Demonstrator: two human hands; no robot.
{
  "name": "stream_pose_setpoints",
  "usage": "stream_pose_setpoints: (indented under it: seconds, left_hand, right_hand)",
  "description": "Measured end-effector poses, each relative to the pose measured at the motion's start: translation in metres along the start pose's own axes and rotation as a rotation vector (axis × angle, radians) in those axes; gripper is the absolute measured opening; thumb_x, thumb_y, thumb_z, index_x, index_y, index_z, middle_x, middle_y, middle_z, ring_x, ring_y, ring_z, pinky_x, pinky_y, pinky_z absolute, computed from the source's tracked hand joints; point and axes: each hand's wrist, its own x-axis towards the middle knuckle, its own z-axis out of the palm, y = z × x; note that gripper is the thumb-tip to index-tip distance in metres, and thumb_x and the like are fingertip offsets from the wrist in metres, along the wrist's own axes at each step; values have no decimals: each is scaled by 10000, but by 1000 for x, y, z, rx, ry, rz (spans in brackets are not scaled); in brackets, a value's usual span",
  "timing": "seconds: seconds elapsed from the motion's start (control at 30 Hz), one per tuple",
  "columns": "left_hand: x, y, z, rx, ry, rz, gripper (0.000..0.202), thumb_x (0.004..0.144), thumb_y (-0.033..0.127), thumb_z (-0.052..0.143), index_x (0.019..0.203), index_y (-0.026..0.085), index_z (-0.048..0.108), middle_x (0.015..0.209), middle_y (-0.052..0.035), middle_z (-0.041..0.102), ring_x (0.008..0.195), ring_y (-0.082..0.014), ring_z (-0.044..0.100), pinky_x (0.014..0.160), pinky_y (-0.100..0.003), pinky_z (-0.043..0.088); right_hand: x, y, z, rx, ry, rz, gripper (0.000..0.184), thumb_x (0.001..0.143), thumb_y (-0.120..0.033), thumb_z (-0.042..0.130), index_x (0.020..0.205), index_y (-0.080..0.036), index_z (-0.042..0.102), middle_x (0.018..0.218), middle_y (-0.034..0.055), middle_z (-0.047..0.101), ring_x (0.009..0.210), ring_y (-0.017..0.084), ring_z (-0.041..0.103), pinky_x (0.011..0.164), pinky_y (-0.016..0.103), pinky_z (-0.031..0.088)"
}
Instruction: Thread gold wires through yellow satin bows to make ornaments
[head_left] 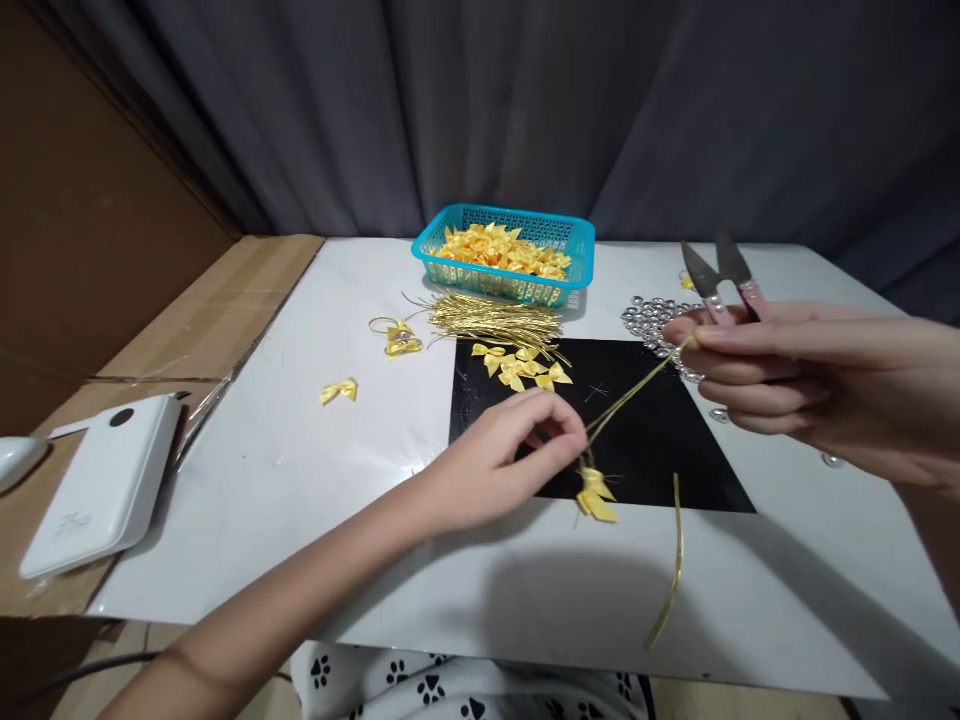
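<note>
My left hand [504,448] pinches a thin gold cord [634,393] just above a small yellow ribbon bow [596,495] that hangs from it over the black mat [660,450]. My right hand [795,375] is closed on the cord's other end and on pink-handled thread snips [721,275], whose blades point up and away. The cord runs taut between both hands. A loose gold cord end [673,575] trails toward the table's front edge.
A turquoise basket [577,250] full of yellow bows stands at the back. In front lie a bundle of gold cords [495,318], loose bows [521,368], silver bells [651,318], a finished bow [401,338], another bow [339,390]. A white device [105,485] sits left.
</note>
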Motion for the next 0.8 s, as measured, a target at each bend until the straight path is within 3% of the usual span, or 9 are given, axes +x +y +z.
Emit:
stream_pose_setpoints:
  seconds: [0.1, 0.17, 0.3, 0.4, 0.53, 0.67, 0.8]
  left_hand:
    - [-10, 0, -11, -338, 17, -131, 155, 922, 248, 483, 793, 164, 506, 795, -24, 603, 748, -101, 569, 703, -200, 440]
    - [-13, -1, -15, -511, 77, -196, 151, 908, 231, 505, 779, 153, 514, 724, -8, 587, 664, -84, 565, 646, -175, 445]
    - [-13, 6, -19, -837, 267, -267, 167, 900, 140, 472, 747, 128, 538, 678, -2, 565, 584, -70, 575, 588, -159, 486]
    - [-11, 16, -18, -1065, 390, -320, 261, 928, 83, 357, 743, 119, 538, 659, -6, 551, 556, -60, 575, 566, -147, 503]
    - [-10, 22, -16, -1193, 462, -351, 318, 953, 80, 295, 756, 112, 543, 669, -16, 551, 556, -58, 573, 553, -141, 513]
    - [-11, 22, -15, -1250, 477, -356, 344, 964, 82, 262, 748, 110, 528, 653, -10, 536, 535, -54, 570, 534, -145, 514]
    - [-13, 22, -15, -1307, 454, -336, 347, 968, 84, 251, 743, 98, 515, 656, -10, 527, 538, -52, 571, 537, -148, 520]
  right_hand:
    - [12, 19, -4, -33, 116, 56, 295, 685, -305, 707, 609, -170, 456, 483, -79, 200, 373, 1, 163, 351, 169, 78]
    - [16, 35, 3, -39, 176, 87, 290, 669, -313, 746, 679, -172, 492, 485, -88, 228, 383, 2, 163, 365, 171, 75]
    - [11, 69, 42, -6, 219, 55, 400, 643, -457, 754, 825, -182, 527, 500, -103, 259, 377, 6, 184, 375, 178, 101]
    - [1, 87, 75, 20, 166, 58, 497, 620, -510, 753, 918, -155, 574, 500, -98, 305, 383, 16, 221, 375, 196, 147]
    - [-3, 98, 100, 154, 137, 67, 561, 556, -493, 786, 930, -149, 548, 486, -117, 310, 381, 11, 216, 381, 200, 168]
    - [0, 96, 101, 188, 119, 57, 514, 576, -545, 756, 810, -142, 539, 448, -115, 298, 368, 6, 207, 381, 202, 143]
    - [2, 90, 100, 165, 116, 23, 607, 585, -467, 773, 1052, -161, 535, 460, -134, 291, 369, 20, 207, 379, 204, 161]
